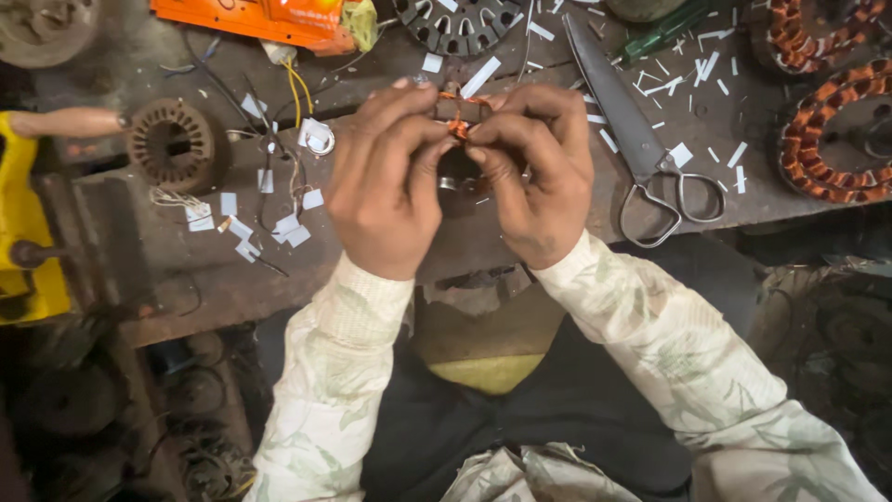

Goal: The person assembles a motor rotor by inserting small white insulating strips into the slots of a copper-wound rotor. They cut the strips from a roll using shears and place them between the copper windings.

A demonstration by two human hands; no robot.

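My left hand [386, 181] and my right hand [534, 167] meet over the dark workbench [400, 260], both gripping a small round motor stator [462, 113] with copper-orange wire on it. Fingertips of both hands pinch the wire at the stator's top. Most of the stator is hidden behind my fingers. Pale patterned sleeves cover both forearms.
Large metal scissors [641, 139] lie to the right of my hands. White paper strips [692, 70] are scattered about. A rusty stator core [172, 144] sits left, another stator [460, 23] at top, orange wound coils [827, 139] far right, a yellow tool [23, 223] at the left edge.
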